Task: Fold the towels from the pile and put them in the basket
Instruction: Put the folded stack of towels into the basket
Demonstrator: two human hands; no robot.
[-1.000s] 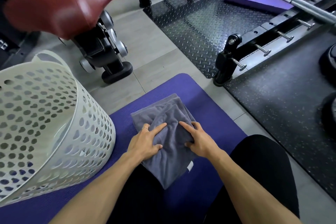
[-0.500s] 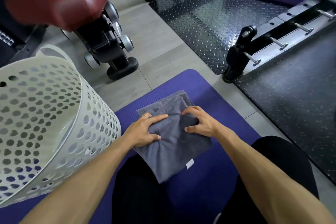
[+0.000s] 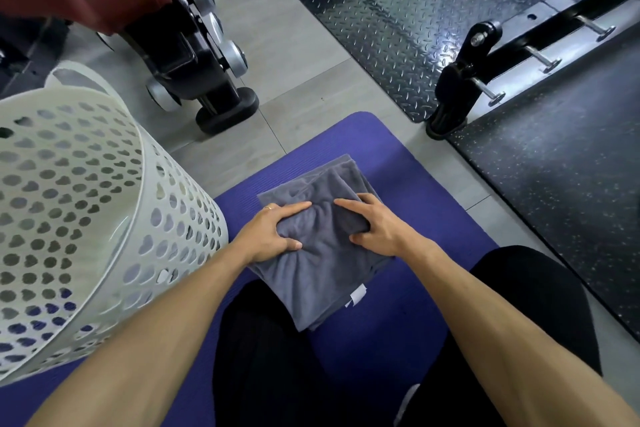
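1. Both forearms are bare, with no sleeves showing up to the lower frame edge.
2. The left hand [image 3: 268,232] wears a thin gold-coloured ring [image 3: 267,207].
3. Black trousers [image 3: 270,357] cover both legs at lower centre.

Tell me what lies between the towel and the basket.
In the head view, only a bare strip of purple mat separates the grey towel from the white basket.

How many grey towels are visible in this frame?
1: a folded grey cloth towel on the purple foam mat, under both hands. Others may lie hidden inside the white perforated plastic basket.
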